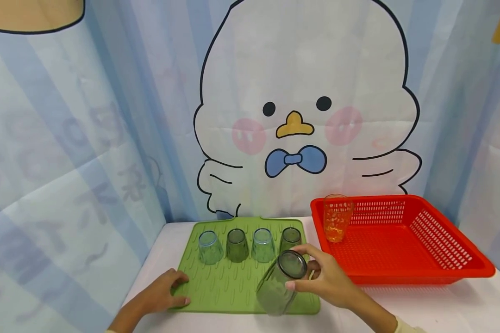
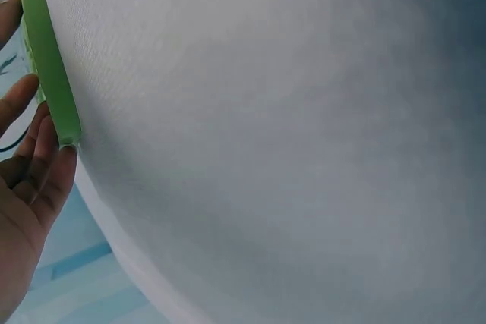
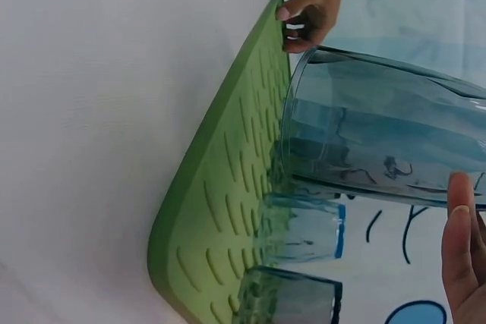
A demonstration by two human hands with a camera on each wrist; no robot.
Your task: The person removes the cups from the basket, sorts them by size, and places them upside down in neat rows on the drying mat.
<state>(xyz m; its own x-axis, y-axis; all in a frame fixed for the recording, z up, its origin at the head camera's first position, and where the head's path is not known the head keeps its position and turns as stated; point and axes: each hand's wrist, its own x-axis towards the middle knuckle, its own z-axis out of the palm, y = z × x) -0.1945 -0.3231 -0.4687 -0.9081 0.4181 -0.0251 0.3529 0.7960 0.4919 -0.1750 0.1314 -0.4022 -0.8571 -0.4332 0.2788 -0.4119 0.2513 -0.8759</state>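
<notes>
My right hand [image 1: 325, 280] grips a tall grey-tinted glass [image 1: 275, 289] near its base, thumb on one side and fingers on the other. The glass is upside down and tilted, its mouth over the front right of the green drying mat [image 1: 216, 291]. Whether its rim touches the mat, I cannot tell. My left hand [image 1: 164, 291] rests at the mat's left edge near the front corner, fingertips touching it. Several short glasses stand upside down in a row at the mat's back, among them a bluish glass [image 1: 263, 245] and a grey glass [image 1: 237, 245].
Right of the mat is a red plastic basket [image 1: 400, 280] with perforated walls. A clear patterned glass [image 1: 337, 219] stands in its left back corner. A printed curtain [image 1: 300, 60] hangs behind the white table [image 1: 412, 310] and along its sides.
</notes>
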